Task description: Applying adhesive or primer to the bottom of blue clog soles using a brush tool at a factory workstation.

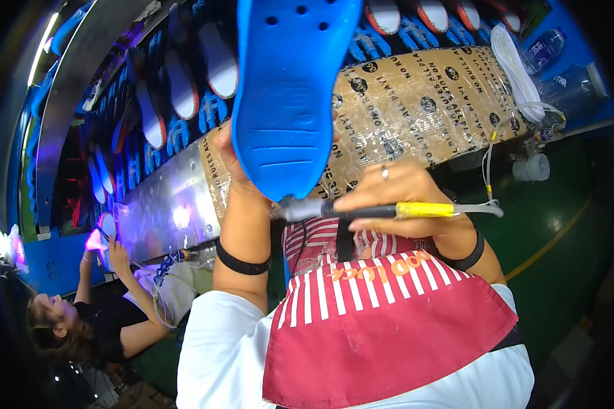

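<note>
My left hand (233, 158) grips a bright blue shoe sole (284, 116) from behind. Its fingers show at both edges, and the palm is hidden. The sole stands toe-up close to the camera, with small round holes near the top and grooves at the heel. Closed around a brush (366, 212) with a black and yellow handle, my right hand (401, 191) wears a ring. A thin clear tube (481, 208) runs from the brush's back end. The dark bristles (288, 202) meet the tip of the heel.
Cardboard under clear film (416, 102) covers the bench ahead. Behind it, white soles with red rims (181, 88) sit on blue holders (370, 45). At right are a white coiled strip (515, 71) and a plastic bottle (544, 49). A co-worker (109, 320) works at left.
</note>
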### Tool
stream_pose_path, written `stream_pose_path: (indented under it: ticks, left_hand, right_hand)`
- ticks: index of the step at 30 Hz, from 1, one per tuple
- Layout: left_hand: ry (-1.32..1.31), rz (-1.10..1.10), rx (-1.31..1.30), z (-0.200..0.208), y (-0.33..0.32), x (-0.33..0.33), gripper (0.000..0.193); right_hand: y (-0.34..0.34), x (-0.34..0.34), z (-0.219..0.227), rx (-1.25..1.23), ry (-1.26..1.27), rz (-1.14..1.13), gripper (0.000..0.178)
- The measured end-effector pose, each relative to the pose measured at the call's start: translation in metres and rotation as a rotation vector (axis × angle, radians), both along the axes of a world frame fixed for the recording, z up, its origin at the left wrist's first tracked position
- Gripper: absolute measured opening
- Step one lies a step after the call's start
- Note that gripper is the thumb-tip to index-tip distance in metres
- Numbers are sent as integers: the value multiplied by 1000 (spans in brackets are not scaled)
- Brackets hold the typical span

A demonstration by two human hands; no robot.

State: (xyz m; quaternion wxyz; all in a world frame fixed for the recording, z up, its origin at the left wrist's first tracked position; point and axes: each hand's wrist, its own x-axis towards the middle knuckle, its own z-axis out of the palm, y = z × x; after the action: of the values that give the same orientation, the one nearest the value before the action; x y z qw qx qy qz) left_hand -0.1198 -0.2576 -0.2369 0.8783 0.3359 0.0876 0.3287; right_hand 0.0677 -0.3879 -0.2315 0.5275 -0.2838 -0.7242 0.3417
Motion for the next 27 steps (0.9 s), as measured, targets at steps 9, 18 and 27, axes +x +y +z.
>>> stream_pose_path:
  ticks: [9, 18, 27]
  left_hand:
    - [278, -112, -38, 0, 15, -6, 55]
    - [731, -331, -90, 19, 19, 5, 52]
    - [969, -295, -52, 36, 23, -2, 52]
  right_hand:
    - [-7, -7, -17, 45, -101, 16, 26]
    - [-12, -12, -24, 67, -206, -70, 26]
    - [-17, -11, -23, 77, -249, -142, 29]
